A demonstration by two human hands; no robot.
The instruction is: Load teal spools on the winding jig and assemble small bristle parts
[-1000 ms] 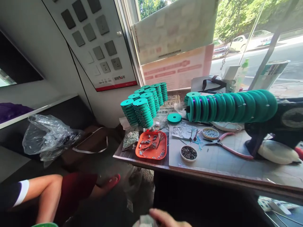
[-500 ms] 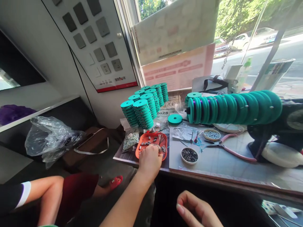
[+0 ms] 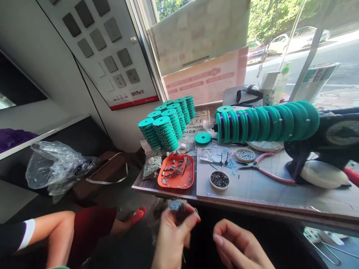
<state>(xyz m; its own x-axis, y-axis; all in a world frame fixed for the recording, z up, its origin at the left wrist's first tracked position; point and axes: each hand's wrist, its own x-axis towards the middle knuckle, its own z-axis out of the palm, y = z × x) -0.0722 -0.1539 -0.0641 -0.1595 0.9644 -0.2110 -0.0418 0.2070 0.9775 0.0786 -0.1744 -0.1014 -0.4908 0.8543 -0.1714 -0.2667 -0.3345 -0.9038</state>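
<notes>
My left hand [image 3: 177, 228] is raised in front of the table edge, thumb and fingers pinched around a small silvery-grey cluster [image 3: 175, 205], blurred and partly covered. To its right, my right hand [image 3: 238, 243] is curled, thumb tip close to the forefinger; anything it holds is hidden. Beyond my left hand is an orange tray [image 3: 175, 185] with small metal cylinders and thin wire pieces in it. A round dish of dark beads [image 3: 219, 179] and one of pale blue-grey beads [image 3: 245, 154] stand to its right. Pink-handled pliers [image 3: 258, 167] lie beside them.
Stacked green spools [image 3: 165, 130] stand at the back left. A row of green spools [image 3: 266, 121] on a dark machine [image 3: 333, 130] juts over the table. A bag of small pieces [image 3: 152, 166] lies by the tray. Another person's arm [image 3: 57, 231] is at lower left.
My left hand has left the orange tray and come back toward me, now with a small silvery-grey cluster in its fingers. My right hand stays curled in nearly the same place.
</notes>
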